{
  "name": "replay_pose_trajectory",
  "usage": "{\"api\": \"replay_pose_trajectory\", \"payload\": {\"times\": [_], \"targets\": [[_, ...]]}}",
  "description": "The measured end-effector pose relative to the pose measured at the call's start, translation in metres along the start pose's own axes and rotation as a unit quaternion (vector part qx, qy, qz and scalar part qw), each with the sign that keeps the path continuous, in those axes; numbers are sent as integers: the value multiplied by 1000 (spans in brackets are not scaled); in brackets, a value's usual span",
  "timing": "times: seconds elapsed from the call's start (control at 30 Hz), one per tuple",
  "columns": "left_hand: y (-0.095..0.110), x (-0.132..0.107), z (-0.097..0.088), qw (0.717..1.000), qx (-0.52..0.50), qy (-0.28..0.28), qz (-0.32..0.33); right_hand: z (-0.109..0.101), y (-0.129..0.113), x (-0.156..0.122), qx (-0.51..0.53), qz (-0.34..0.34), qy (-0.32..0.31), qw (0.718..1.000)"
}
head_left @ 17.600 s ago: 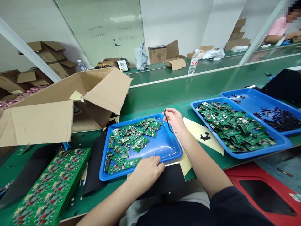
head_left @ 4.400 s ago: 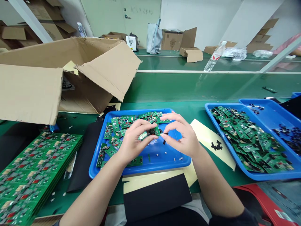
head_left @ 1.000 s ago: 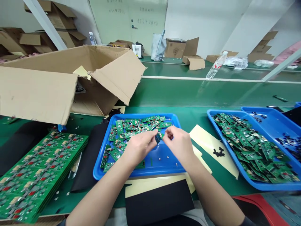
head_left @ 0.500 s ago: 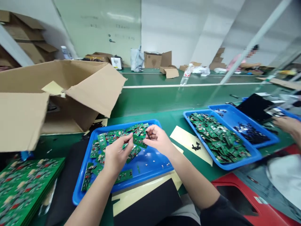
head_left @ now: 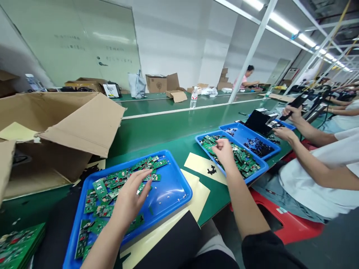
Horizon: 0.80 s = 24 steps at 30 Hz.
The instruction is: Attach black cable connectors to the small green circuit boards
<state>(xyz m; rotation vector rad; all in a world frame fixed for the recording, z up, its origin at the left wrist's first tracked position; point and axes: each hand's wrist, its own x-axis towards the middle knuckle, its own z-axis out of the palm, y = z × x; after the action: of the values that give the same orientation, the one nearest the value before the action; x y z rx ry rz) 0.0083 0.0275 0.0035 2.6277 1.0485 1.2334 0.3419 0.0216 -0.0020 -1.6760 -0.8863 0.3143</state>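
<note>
Here, left hand [head_left: 131, 197] splayed over near tray's [head_left: 169, 186] boards [head_left: 110, 184], right hand [head_left: 223, 150] over second tray [head_left: 263, 168], grip unclear.

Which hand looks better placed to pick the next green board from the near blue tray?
Left, probably. The left hand spreads its fingers right over the green boards in the near blue tray, while the right hand is stretched away over the second tray.

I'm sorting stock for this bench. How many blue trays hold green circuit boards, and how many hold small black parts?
Blue plastic trays holding green circuit boards: 2, the near tray under the left hand and the middle tray under the right hand.
Blue plastic trays holding small black parts: 1, the far tray.
Total: 3.
A blue edge farther right is too hidden to count.
</note>
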Motion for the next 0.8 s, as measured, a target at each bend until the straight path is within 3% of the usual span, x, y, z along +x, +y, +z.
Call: {"api": "replay_pose_trajectory", "payload": {"times": [0.07, 0.13, 0.2, 0.27, 0.37, 0.5, 0.6, 0.67, 0.8], "targets": [[18, 1, -1, 999, -17, -21, 30, -29, 15, 26, -58, 30, 83, 994], [41, -6, -2, 994, -24, -89, 63, -51, 28, 47, -108, 66, 135, 983], [61, -25, 0, 981, -8, -166, 98, -65, 38, 62, -149, 97, 165, 970], [71, -56, 5, 971, 31, -202, 126, -73, 47, 74, -180, 119, 178, 960], [69, -111, 21, 947, 80, -254, 182, -76, 58, 84, -212, 137, 175, 952], [54, -153, 42, 955, 120, -242, 121, -75, 64, 88, -233, 143, 156, 949], [53, -147, 43, 959, 93, -243, 109, -74, 60, 83, -231, 131, 153, 952], [57, -133, 37, 954, 84, -278, 77, -70, 52, 77, -215, 106, 147, 960], [68, -105, 23, 951, 71, -300, 29, -42, 30, 56, -134, 28, 66, 988]]}}
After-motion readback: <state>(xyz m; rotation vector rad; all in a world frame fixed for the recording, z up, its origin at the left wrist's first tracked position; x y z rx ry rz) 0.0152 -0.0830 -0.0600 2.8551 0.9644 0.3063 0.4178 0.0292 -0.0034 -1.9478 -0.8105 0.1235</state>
